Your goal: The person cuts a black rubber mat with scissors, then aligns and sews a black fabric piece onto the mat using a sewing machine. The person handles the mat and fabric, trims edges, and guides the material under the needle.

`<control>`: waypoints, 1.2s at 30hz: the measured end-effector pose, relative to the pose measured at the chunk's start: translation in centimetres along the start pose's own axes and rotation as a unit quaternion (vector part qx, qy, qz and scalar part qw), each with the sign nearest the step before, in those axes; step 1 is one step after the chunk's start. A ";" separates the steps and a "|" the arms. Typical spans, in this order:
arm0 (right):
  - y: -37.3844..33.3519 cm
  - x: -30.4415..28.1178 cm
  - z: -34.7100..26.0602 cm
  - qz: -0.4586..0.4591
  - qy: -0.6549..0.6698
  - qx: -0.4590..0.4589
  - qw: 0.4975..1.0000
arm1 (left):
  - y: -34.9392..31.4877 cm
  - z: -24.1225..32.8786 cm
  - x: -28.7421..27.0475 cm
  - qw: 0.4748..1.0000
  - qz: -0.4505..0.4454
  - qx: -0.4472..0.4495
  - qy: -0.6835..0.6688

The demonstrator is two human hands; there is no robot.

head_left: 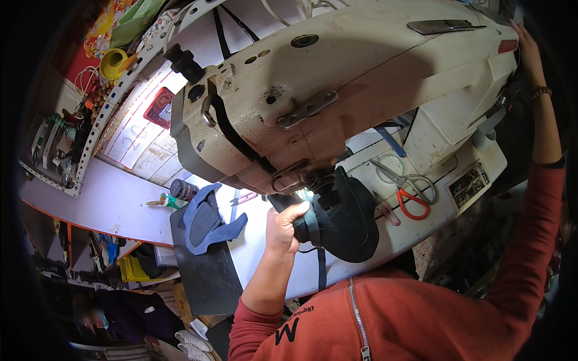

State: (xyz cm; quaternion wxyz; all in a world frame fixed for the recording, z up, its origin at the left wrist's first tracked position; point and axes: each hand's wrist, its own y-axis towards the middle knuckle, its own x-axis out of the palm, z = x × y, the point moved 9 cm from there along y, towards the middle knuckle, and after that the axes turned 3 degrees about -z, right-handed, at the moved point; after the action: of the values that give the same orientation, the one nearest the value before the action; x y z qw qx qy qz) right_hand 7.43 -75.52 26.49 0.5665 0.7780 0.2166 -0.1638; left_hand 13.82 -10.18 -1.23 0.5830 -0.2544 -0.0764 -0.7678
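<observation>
A large cream sewing machine [355, 78] fills the upper middle, its lamp lighting the needle area. My left hand [284, 228] is closed on a dark shoe upper [355, 219], thumb on top, close to the presser foot. The upper lies partly under the machine head, and its far part is hidden. At the far right, my right hand [530, 51] rests against the machine's end with its fingers stretched out; whatever lies behind them is dark. A blue shoe-upper piece [208, 222] lies on a black sheet [208, 286] to the left.
Scissors with red-orange handles [412, 204] lie on the table [259, 271] right of the upper. A dark spool [182, 189] stands near the blue piece. A perforated metal rail [96, 135] and shelves with tools are at left. A person [138, 316] is at lower left.
</observation>
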 end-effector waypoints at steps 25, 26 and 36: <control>-10.0 0.0 -3.4 0.135 0.099 0.187 0.968 | 1.3 -0.7 -2.0 0.999 0.020 0.025 0.037; -10.9 -0.5 -4.8 0.148 0.127 0.159 0.968 | 1.4 -0.9 -2.7 0.997 0.051 0.007 0.059; -16.5 0.0 -13.2 0.098 0.074 0.082 0.989 | 1.6 -1.7 -3.8 0.997 0.056 -0.026 0.043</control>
State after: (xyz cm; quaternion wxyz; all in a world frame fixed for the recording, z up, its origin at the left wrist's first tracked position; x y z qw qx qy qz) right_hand -1.07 -58.61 17.17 0.4967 0.8492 0.1664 -0.0667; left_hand 15.55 -8.14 -4.80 0.6213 -0.2399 -0.0164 -0.7458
